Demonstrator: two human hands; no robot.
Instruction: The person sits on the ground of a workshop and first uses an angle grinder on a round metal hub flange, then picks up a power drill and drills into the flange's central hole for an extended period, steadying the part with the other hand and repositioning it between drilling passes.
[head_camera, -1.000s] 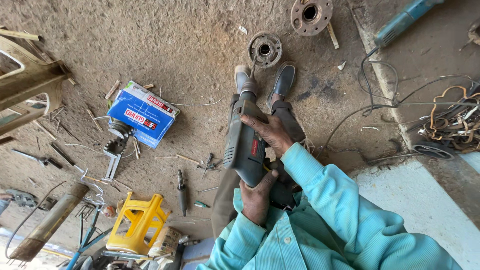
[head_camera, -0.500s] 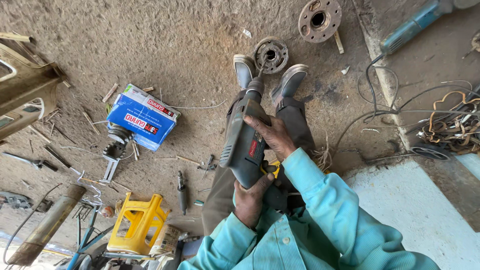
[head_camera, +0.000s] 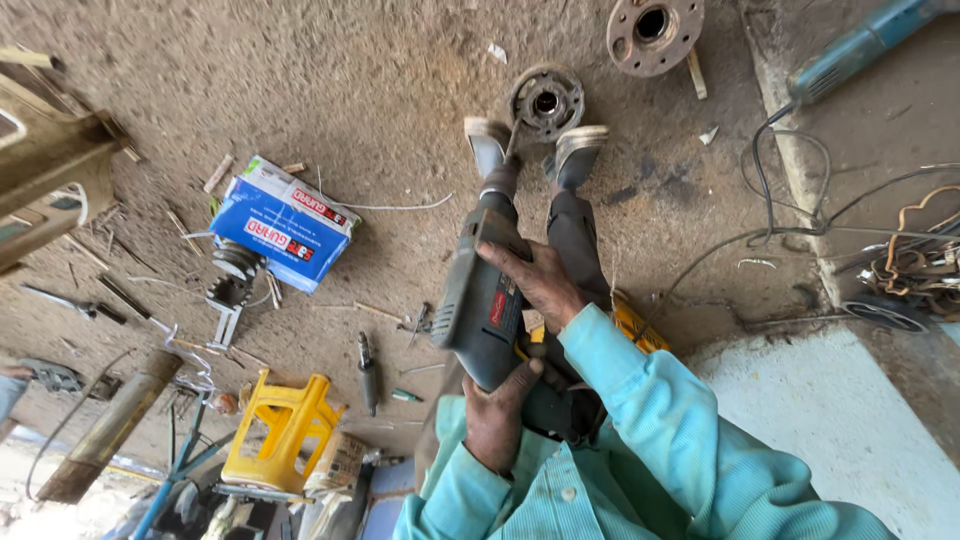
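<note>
**Workshop floor, seen from above the worker: drill in both hands**

1. Sleeves. Pale turquoise shirt, both arms reaching forward from the bottom edge of the view.

2. Left hand (head_camera: 497, 420). Clenched round the rear grip of the drill, fingers wrapped underneath; likely the hand that steadies and works the trigger, though the trigger itself is hidden.

3. Right hand (head_camera: 540, 285). Laid over the top of the drill body, fingers curled down its side, pressing it forward. Grasping, not loose.

4. Drill (head_camera: 480, 300). Grey power drill with a red label, held between the knees and pointing away from the body. Its nose runs toward the small metal hub, the bit appearing to meet the hub's edge; actual contact is too small to confirm.

5. Shoes (head_camera: 530, 150). Two grey shoes, toes set to either side of the hub, seemingly to pin it against turning.

6. Small hub (head_camera: 546, 102). Round, rusty, with a centre hole, flat on the dirt floor just beyond the toes.

7. Large flange (head_camera: 653, 30). Rusty disc with bolt holes, lying further out, apart from the hub.

8. Left of the legs: a screwdriver (head_camera: 367, 370), a yellow plastic stool (head_camera: 280, 430), a blue and white carton (head_camera: 282, 225) with a metal part beside it.

9. Right: black cables (head_camera: 800, 215) trailing over a concrete step.
</note>
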